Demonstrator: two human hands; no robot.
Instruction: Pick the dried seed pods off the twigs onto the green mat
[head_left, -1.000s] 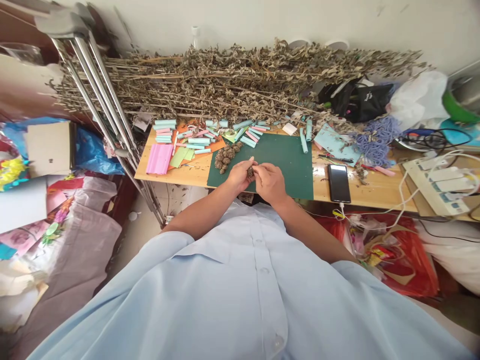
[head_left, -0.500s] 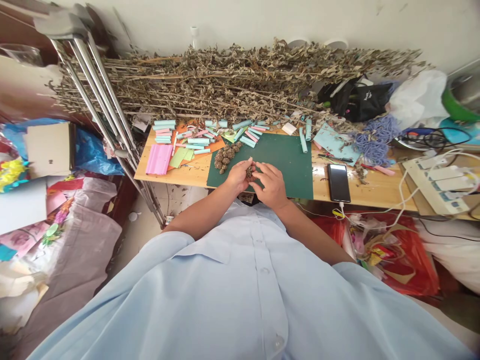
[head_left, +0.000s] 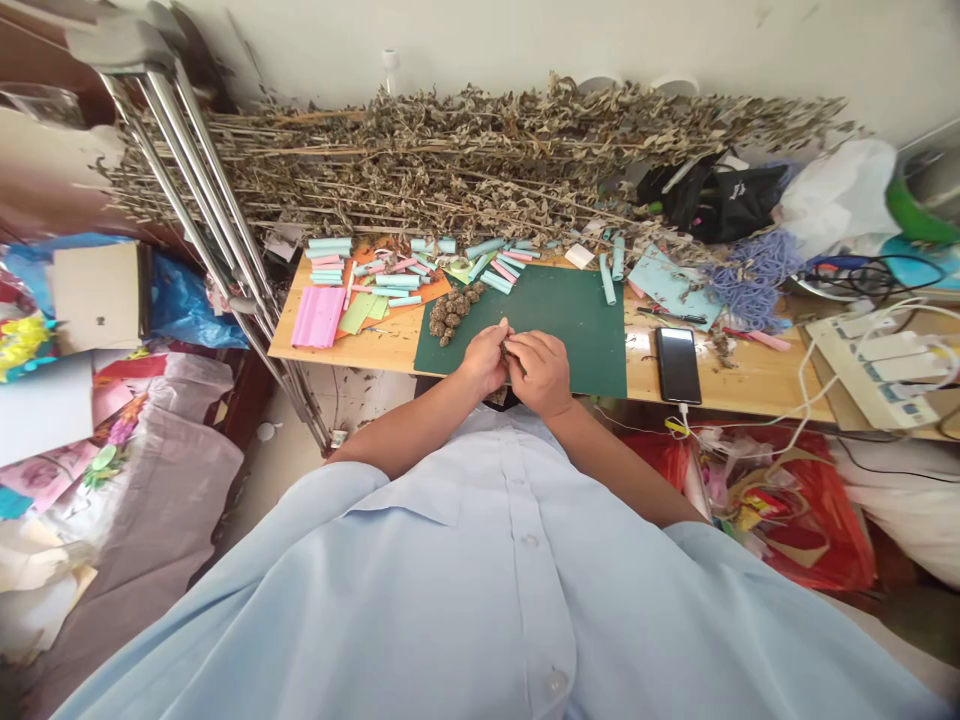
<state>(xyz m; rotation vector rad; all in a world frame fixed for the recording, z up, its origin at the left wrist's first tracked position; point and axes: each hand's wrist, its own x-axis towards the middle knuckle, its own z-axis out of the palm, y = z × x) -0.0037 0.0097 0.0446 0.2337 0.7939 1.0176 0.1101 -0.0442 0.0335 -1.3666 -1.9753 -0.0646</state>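
My left hand (head_left: 486,358) and my right hand (head_left: 541,372) meet over the front edge of a dark green mat (head_left: 574,320). Between their closed fingers is a small brown clump of dried leaves (head_left: 505,348), mostly hidden by the fingers. Just beyond my left hand, several rough brown balls of dried leaves (head_left: 448,318) are heaped on the mat's left part. Short rolls of blue and pink paper (head_left: 496,281) lie along the back of the mat.
Dried leafy stalks (head_left: 450,150) stretch along the wall behind the wooden table (head_left: 405,345). Metal crutches (head_left: 202,190) lean at the left. To the right are a phone (head_left: 678,365) on a cable, blue-violet string (head_left: 754,275) and a power strip (head_left: 862,370).
My right hand's fingers have curled in closer to my left hand, covering more of the leaf clump. The heap of balls and the paper rolls look the same.
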